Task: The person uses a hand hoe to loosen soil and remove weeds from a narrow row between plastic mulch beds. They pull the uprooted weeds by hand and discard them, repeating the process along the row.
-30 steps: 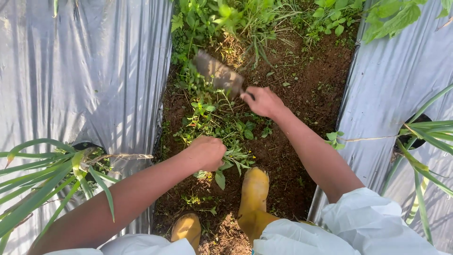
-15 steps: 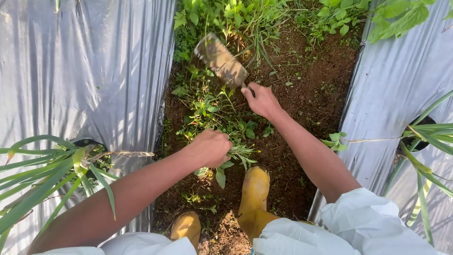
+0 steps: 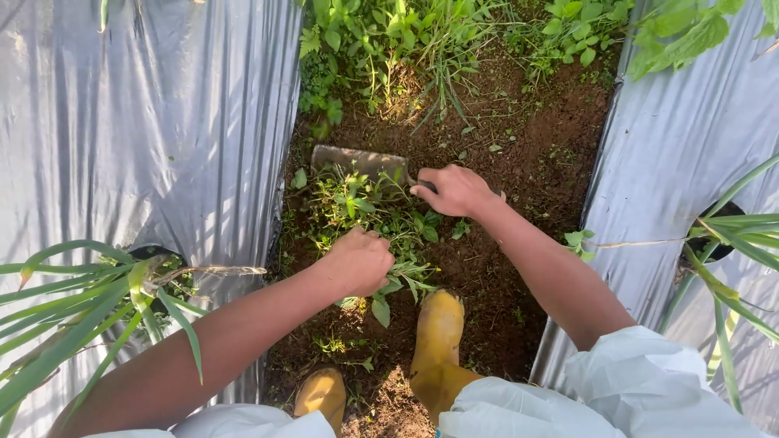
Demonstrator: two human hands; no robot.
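My right hand [image 3: 456,191] grips the short handle of a small hoe [image 3: 359,161], whose flat metal blade rests on the soil just behind a clump of green weeds [image 3: 369,212]. My left hand [image 3: 359,261] is closed around a bunch of those weeds, with leaves sticking out below the fist. Both hands work in a narrow strip of brown soil [image 3: 503,268] between two plastic-covered beds. My two yellow rubber boots [image 3: 439,345] stand on the soil below the hands.
Silver plastic mulch [image 3: 146,122] covers the raised beds on both sides. Long-leaved plants [image 3: 89,300] grow from holes in the plastic at left and at right [image 3: 722,243]. Denser weeds [image 3: 389,40] fill the far end of the furrow.
The hoe was raised and tilted in the air; now its blade is down on the soil behind the weeds. My right hand dropped with it. My left hand kept its hold.
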